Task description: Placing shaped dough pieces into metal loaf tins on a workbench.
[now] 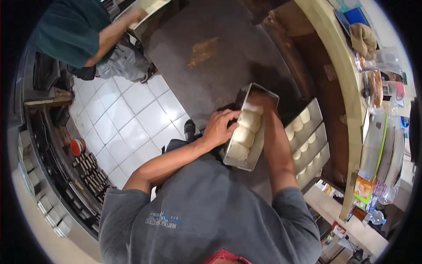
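A long metal loaf pan sits tilted on the dark worktable in front of me. Several pale, rounded dough pieces lie in a row inside it. My left hand is closed on the pan's left rim, with the thumb and fingers at its edge. Reaching over the right wall, my right hand is down inside the far end of the pan, by the farthest dough piece. Blur and shadow hide its fingers, so I cannot tell whether they grip dough.
More metal pans with dough pieces stand side by side at my right. The brown worktable stretches away ahead. At the far left another person's arm reaches to a tray. A crowded shelf runs along the right, above white floor tiles.
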Demonstrator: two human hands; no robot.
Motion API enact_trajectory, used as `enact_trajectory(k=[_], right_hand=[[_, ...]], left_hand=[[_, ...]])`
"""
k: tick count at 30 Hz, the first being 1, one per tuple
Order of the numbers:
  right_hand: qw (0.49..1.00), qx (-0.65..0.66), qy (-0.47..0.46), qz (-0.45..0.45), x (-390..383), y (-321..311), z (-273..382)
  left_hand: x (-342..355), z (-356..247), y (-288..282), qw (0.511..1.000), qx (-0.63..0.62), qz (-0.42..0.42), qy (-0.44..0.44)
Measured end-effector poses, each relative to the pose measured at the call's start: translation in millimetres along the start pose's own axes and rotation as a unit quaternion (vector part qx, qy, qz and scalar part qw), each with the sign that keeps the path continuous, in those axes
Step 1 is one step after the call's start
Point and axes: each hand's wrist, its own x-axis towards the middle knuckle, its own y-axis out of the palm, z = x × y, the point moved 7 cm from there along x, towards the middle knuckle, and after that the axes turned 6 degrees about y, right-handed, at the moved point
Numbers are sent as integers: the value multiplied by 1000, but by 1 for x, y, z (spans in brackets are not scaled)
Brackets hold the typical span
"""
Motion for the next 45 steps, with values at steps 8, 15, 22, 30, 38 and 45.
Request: enact_trajectory(k=[8, 15, 22, 30, 38, 45], right_hand=[[991, -109, -57, 47, -4, 9, -26], [971, -195, -103, 91, -22, 63, -32], [942, -271, -147, 132, -96, 145, -53], [953, -202, -138, 178, -121, 186, -16], [977, 4, -83, 196, -155, 172, 16], [995, 72, -68, -15, -111, 129, 18]], left_hand=[[11, 1, 5, 1000, -10, 14, -10], [-2, 3, 4, 1000, 3, 4, -5], [9, -4, -2, 1000, 1, 12, -4], [11, -1, 0, 1000, -17, 4, -26], [-3, -5, 6, 999, -30, 19, -25], [10, -3, 5, 999, -35, 10, -17]])
